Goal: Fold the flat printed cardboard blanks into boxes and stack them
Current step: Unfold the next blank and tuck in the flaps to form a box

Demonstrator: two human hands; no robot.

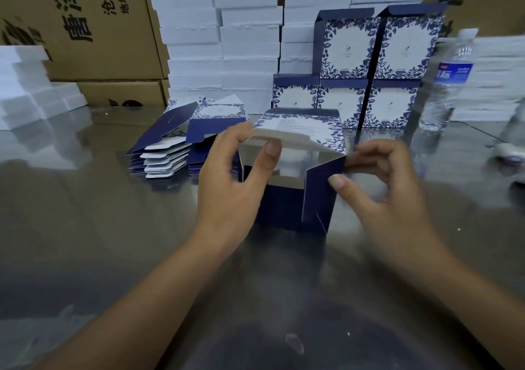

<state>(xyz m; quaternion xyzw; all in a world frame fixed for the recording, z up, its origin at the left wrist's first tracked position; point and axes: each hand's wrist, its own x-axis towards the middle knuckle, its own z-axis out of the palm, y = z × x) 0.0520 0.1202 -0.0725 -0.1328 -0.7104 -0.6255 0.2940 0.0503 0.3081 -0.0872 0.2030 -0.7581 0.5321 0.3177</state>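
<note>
A half-formed navy and white floral box (287,207) stands on the steel table (99,227) in front of me, its top flaps still up. My left hand (235,176) grips its left wall, thumb pressing on a white inner flap. My right hand (380,182) pinches the box's right corner near the top, beside a navy side flap. To the left lies a pile of flat printed blanks (181,142). Behind the box, several finished boxes (375,65) are stacked in two rows.
Stacks of white foam blocks (244,37) rise at the back, with more foam (31,85) at the left. Brown cartons (93,26) stand behind. A water bottle (446,83) stands at the right, near a tape roll (511,154).
</note>
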